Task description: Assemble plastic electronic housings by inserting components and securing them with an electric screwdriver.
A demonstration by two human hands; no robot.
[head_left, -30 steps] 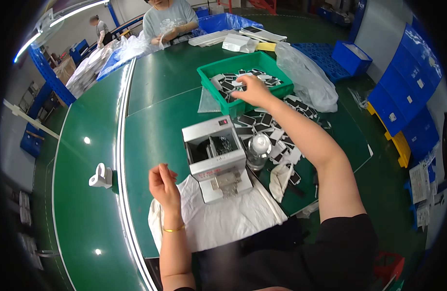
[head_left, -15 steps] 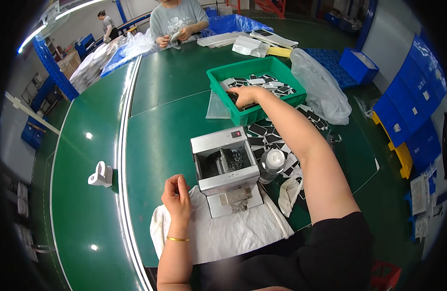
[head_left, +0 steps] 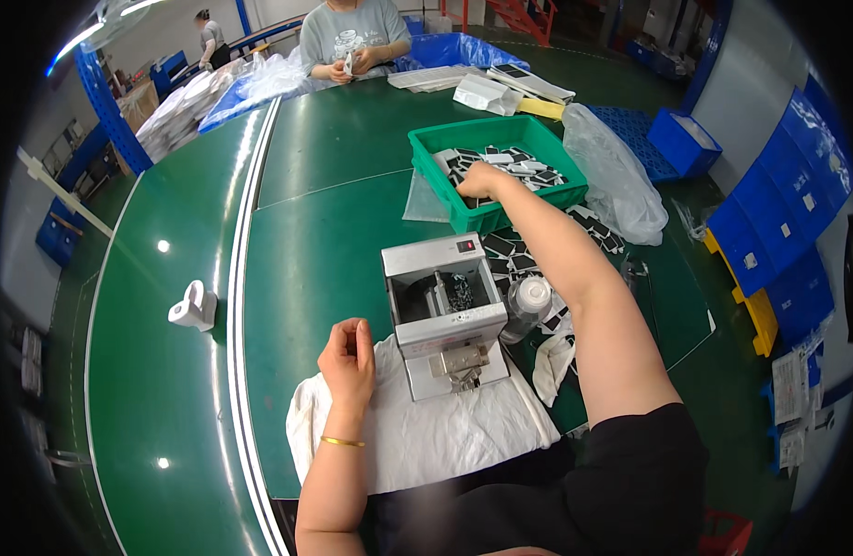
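My right hand (head_left: 480,182) reaches into the green bin (head_left: 561,199), knuckles up, over many small flat black-and-white pieces (head_left: 524,169). Its fingertips are hidden down at the bin's left side. Close to the left of a grey metal machine (head_left: 450,329), my left hand (head_left: 349,360) is raised above a white cloth (head_left: 436,431) with its fingers curled together; whether anything is inside them does not show. The machine has an open-topped box with a dark roller inside, a red switch and a metal fitting at its front.
A clear bottle with a white cap (head_left: 528,301) stands right of the machine. Loose pieces (head_left: 514,255) lie beside the bin, near a plastic bag (head_left: 612,181). A white holder (head_left: 195,306) sits at left. Across the table, another person (head_left: 352,42) handles a small item.
My right hand has dipped further among the pieces, so its fingers no longer show. My left hand remains curled beside the machine. The whole view has shifted slightly.
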